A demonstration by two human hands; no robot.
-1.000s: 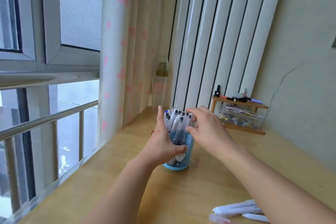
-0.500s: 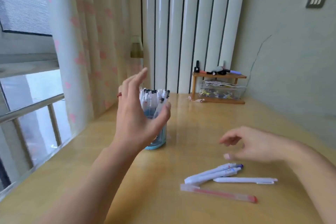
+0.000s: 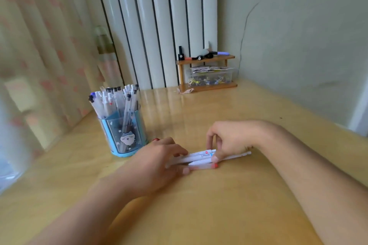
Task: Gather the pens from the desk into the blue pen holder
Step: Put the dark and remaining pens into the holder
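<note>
The blue pen holder (image 3: 123, 135), printed with a cartoon face, stands upright on the wooden desk (image 3: 199, 205) at left, packed with several pens. Just right of it, a small bunch of white pens (image 3: 201, 158) and one clear pen with a red cap (image 3: 205, 166) lie together flat on the desk. My left hand (image 3: 157, 163) rests on their left ends, fingers curled over them. My right hand (image 3: 229, 141) presses on their right side, fingertips pinching the bunch. The pens lie on the desk between both hands.
A small wooden shelf (image 3: 207, 59) with a clear box of small items (image 3: 211, 78) stands at the back against the wall. White vertical panels and a pink-patterned curtain (image 3: 49, 45) rise behind the holder. Bare desk surface stretches in front of me.
Both hands left the pen holder, came down and closed in on the loose pens. The pens, spread apart before, are now pushed together into a bunch. The view tilted down.
</note>
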